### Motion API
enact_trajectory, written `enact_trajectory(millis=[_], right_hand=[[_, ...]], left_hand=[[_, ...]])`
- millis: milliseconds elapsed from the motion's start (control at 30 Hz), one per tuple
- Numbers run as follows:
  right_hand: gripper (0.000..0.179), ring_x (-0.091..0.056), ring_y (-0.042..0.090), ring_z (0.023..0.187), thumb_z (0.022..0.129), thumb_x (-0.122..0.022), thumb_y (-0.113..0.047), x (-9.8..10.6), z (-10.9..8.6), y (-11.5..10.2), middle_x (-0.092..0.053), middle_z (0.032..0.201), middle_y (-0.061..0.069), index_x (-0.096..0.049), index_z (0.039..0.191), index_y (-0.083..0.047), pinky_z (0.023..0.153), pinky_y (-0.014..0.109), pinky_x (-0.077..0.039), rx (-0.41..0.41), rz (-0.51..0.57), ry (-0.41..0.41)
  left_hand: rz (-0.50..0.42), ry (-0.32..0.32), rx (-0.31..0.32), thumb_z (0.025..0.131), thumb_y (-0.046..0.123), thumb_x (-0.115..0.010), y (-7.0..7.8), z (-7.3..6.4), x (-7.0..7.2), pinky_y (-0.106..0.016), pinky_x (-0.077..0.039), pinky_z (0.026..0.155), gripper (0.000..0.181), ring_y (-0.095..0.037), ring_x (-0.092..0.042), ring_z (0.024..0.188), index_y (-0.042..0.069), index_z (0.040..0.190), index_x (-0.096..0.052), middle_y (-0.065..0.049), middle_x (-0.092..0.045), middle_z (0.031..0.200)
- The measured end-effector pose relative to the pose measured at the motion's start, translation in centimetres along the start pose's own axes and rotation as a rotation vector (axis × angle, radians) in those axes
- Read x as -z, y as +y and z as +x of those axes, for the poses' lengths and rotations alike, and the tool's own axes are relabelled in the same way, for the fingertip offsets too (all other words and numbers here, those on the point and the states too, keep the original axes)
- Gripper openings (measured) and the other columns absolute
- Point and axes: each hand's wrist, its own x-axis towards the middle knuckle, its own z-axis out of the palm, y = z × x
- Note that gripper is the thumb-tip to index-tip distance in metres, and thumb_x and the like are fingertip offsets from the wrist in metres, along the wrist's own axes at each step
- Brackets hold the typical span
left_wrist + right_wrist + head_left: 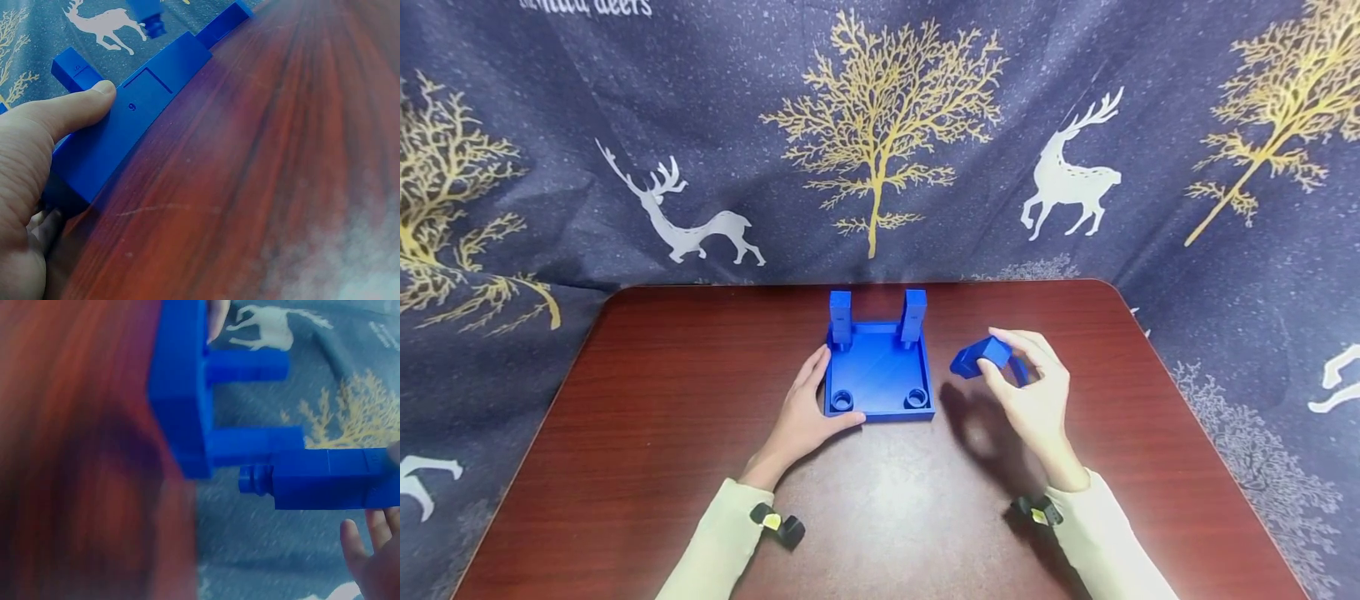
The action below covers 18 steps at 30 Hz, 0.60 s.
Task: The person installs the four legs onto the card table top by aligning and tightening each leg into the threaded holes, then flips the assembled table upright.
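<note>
A square blue tray-like base [880, 371] lies on the table, floor up, with low walls. Two blue posts [840, 315] stand at its far corners, and two round sockets [916, 398] sit at the near ones. My left hand [801, 417] grips its near left corner, thumb on the front wall [150, 94] and fingers along the left side. Right of the base, my right hand [1036, 396] pinches a loose blue post [331, 479] above the table, its grooved plug end [253, 479] pointing toward the base. Another blue strip [1018, 371] shows beside that hand's fingers.
The brown table [700, 358] reaches back to a dark blue cloth [940, 225] printed with deer and trees. Each wrist wears a black band with a small camera, such as the left one [778, 525].
</note>
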Motion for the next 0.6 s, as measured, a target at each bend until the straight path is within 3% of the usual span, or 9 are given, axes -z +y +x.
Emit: enact_trajectory(millis=[233,467,600], right_hand=[[0.043,-0.071,0.015,0.113,0.085,-0.084,0.018,-2.4,0.8,-2.1,-0.074,0.120,0.006,-0.078,0.126,0.009,0.105,0.028,-0.059,0.023,0.100,-0.057],[0.042,-0.071,0.012,0.105,0.084,-0.084,0.017,-5.2,1.4,-3.6,-0.074,0.117,0.005,-0.079,0.126,0.008,0.093,0.021,-0.062,0.031,0.143,-0.066],[0.041,-0.069,0.011,0.105,0.086,-0.085,0.014,-6.8,1.6,-4.4,-0.073,0.117,0.008,-0.080,0.126,0.006,0.091,0.022,-0.062,0.023,0.163,-0.117]], left_hand=[[-0.016,0.008,-0.016,0.082,0.043,-0.100,0.1,0.1,0.0,-0.063,-0.029,0.132,0.124,-0.037,-0.028,0.167,0.003,0.175,-0.028,-0.011,-0.027,0.183],[-0.011,0.006,-0.016,0.081,0.045,-0.100,0.1,0.0,0.1,-0.061,-0.029,0.133,0.125,-0.036,-0.028,0.167,0.004,0.175,-0.028,-0.011,-0.027,0.183],[-0.011,0.014,-0.022,0.081,0.044,-0.100,0.2,0.0,0.1,-0.062,-0.029,0.132,0.125,-0.037,-0.029,0.167,0.004,0.175,-0.028,-0.012,-0.028,0.182]])
